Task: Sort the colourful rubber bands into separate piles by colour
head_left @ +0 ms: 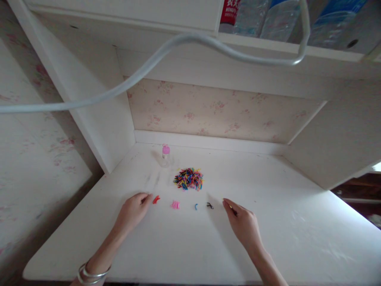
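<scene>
At left, the left hand [133, 207] rests on the white table [166, 250], thumb and forefinger drawn together just beside the small red pieces [156, 199]; whether they grip anything cannot be told. Behind stands a clear bottle [166, 156] with a pink cap, upright and probably light. Next comes a pink cluster [175, 204], then, farther back, the multicoloured pile [189, 179] of thin, band-like pieces. These are judged near weightless, soft and springy, liable to cling or tangle; each is best lifted by one protruding loop or end between fingertip pads. A lone blue piece [196, 206] and a black cluster [210, 205] follow. At right, the right hand [244, 224] has thumb and forefinger pressed together; a pale fleck at the tips is too small to identify.
</scene>
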`<move>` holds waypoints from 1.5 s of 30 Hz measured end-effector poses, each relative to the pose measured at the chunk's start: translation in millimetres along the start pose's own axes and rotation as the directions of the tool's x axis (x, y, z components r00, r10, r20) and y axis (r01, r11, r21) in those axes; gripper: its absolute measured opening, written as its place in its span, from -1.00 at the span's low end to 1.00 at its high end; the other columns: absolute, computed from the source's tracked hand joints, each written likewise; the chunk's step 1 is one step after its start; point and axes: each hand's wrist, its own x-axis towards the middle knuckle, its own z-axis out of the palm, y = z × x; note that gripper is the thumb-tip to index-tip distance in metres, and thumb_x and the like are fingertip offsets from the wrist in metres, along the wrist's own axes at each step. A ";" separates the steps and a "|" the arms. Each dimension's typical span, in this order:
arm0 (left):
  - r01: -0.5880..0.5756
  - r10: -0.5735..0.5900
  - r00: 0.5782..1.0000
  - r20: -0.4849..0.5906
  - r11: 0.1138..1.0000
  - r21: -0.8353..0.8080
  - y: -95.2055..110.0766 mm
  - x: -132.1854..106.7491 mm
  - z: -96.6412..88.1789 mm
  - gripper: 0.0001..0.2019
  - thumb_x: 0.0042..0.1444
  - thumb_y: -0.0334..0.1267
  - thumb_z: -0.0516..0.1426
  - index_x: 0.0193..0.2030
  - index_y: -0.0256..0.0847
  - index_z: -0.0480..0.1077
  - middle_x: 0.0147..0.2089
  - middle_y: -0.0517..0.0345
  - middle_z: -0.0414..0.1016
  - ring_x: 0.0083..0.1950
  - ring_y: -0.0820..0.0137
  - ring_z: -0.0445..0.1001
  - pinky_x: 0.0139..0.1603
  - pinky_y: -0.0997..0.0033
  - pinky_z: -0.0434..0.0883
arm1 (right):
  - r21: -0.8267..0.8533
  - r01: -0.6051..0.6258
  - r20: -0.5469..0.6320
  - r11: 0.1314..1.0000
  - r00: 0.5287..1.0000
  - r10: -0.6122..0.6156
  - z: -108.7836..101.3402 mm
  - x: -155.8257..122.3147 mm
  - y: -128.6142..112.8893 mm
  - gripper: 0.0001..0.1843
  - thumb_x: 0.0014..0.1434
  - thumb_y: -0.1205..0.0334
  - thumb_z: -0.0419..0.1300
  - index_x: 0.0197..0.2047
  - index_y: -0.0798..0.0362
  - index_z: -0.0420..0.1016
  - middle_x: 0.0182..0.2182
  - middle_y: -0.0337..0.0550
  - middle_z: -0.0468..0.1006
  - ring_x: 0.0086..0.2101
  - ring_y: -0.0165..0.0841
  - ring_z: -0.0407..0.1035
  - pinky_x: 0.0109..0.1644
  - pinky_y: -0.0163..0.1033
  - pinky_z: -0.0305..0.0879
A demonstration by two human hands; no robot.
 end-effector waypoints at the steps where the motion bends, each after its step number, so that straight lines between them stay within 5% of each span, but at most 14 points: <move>1: -0.032 0.032 0.999 -0.012 0.999 0.011 4.6 -1.7 1.4 -0.62 0.18 -0.02 -0.06 -0.33 -0.17 0.50 -0.33 0.12 0.56 -0.30 0.37 0.47 -0.27 0.50 0.28 | 0.000 -0.027 -0.005 1.000 1.000 0.027 -2.3 -1.7 11.3 -0.58 0.23 -0.04 -0.04 -0.14 -0.08 0.58 -0.23 -0.18 0.62 -0.27 -0.31 0.50 -0.25 -0.35 0.30; 6: -0.243 0.242 0.970 0.012 0.969 0.052 43.4 -13.5 8.8 -0.68 0.22 -0.11 -0.07 -0.36 -0.14 0.44 -0.33 0.16 0.51 -0.32 0.41 0.44 -0.24 0.49 0.28 | 0.001 -0.083 0.014 0.997 0.996 0.083 -5.2 -6.1 33.8 -0.58 0.23 -0.04 -0.05 -0.12 -0.10 0.57 -0.18 -0.19 0.60 -0.23 -0.29 0.49 -0.23 -0.34 0.30; 14: -0.404 0.361 0.908 0.210 0.887 0.224 103.9 -12.1 31.0 -0.73 0.24 -0.19 -0.05 -0.31 -0.09 0.46 -0.23 0.16 0.50 -0.29 0.41 0.48 -0.26 0.45 0.30 | 0.049 -0.184 0.034 0.982 0.983 0.183 1.4 -12.8 37.4 -0.54 0.21 -0.06 -0.07 -0.08 -0.09 0.56 -0.14 -0.13 0.58 -0.19 -0.24 0.48 -0.18 -0.30 0.29; 22: -0.449 0.387 0.889 0.246 0.843 0.295 142.8 20.3 74.3 -0.77 0.21 -0.20 -0.01 -0.13 -0.11 0.44 -0.11 0.08 0.46 -0.18 0.36 0.48 -0.20 0.40 0.34 | 0.154 -0.294 -0.048 0.943 0.951 0.304 -3.8 -19.8 39.9 -0.43 0.18 -0.15 -0.08 -0.13 0.05 0.58 -0.62 -0.18 0.50 -0.60 -0.39 0.34 -0.51 -0.38 0.14; 33: -0.443 0.391 0.895 0.215 0.838 0.319 148.8 33.0 91.0 -0.72 0.26 -0.28 -0.10 -0.10 -0.22 0.41 -0.08 -0.05 0.40 -0.18 0.32 0.47 -0.16 0.32 0.34 | 0.198 -0.275 -0.030 0.941 0.958 0.286 -3.7 -19.5 41.1 -0.46 0.17 -0.15 -0.08 -0.16 0.02 0.58 -0.57 -0.18 0.53 -0.54 -0.37 0.38 -0.48 -0.38 0.17; 45: -0.371 0.361 0.929 0.085 0.898 0.236 125.5 36.4 50.6 -0.75 0.28 -0.21 -0.09 -0.19 -0.14 0.40 -0.10 0.10 0.41 -0.20 0.41 0.47 -0.23 0.46 0.33 | 0.212 -0.297 -0.010 0.931 0.952 0.306 -1.9 -18.5 44.5 -0.49 0.17 -0.11 -0.06 -0.17 0.02 0.58 -0.58 -0.20 0.53 -0.56 -0.37 0.37 -0.48 -0.36 0.15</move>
